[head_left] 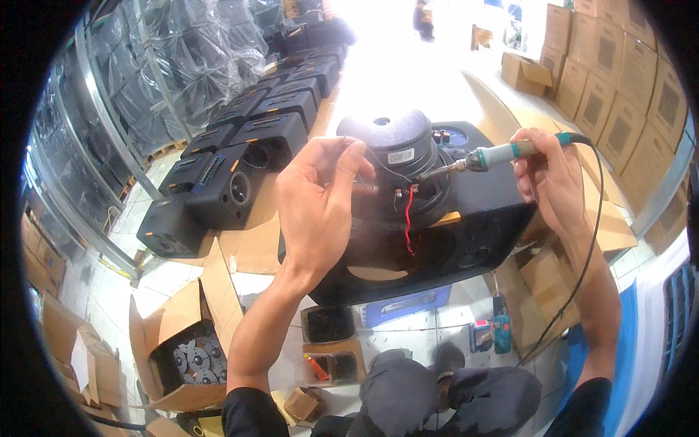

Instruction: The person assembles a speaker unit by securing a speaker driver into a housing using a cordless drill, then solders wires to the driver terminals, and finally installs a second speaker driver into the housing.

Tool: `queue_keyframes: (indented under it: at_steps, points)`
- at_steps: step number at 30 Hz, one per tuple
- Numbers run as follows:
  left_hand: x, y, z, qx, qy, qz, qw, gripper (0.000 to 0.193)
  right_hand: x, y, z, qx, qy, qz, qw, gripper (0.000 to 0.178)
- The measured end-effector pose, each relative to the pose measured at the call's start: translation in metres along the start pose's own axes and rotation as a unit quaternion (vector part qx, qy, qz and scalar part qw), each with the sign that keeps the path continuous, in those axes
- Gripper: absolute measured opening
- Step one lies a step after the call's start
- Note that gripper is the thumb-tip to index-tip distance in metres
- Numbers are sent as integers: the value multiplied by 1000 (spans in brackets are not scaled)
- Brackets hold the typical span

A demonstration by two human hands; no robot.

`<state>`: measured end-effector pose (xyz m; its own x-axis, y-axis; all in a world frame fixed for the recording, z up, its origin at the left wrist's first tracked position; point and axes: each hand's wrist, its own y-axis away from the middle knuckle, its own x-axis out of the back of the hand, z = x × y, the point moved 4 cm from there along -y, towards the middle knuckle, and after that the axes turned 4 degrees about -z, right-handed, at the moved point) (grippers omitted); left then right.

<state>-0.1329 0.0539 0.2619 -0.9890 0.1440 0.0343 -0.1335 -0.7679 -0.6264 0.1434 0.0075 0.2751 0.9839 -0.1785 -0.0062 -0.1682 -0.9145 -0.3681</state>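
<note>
A round black speaker driver (397, 135) lies magnet up on a black speaker cabinet (466, 244). My right hand (551, 171) grips a soldering iron (499, 154), whose tip reaches the terminals on the driver's near side. Between the thumb and fingers of my left hand (314, 200) is a thin strand of solder wire (384, 170) that curves toward the same terminals. A red wire (408, 226) hangs from one terminal down over the cabinet. Whether the tip touches the metal is too small to tell.
The iron's black cable (598, 218) loops down past my right forearm. Rows of black speaker cabinets (273, 116) stand at the far left. An open carton of round metal parts (198, 360), a cordless drill (501, 328) and stacked cartons (619, 95) surround me.
</note>
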Motion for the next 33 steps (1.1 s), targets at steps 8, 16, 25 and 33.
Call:
queue_keyframes:
  at_steps: [8, 16, 25, 33]
  points:
    - [0, 2, -3, 9, 15, 4, 1000, 19, 0, -5, 6, -3, -3, -8, 1000, 34]
    - [-4, 2, -2, -7, -1, -8, 1000, 20, 3, -11, 10, 6, -1, -45, 999, 36]
    - [-2, 4, -5, -9, 0, -10, 1000, 20, 6, -20, 13, 8, -20, -82, 996, 32]
    - [-2, 3, -8, -2, -2, -8, 1000, 20, 9, -29, 17, -9, -67, -110, 992, 31]
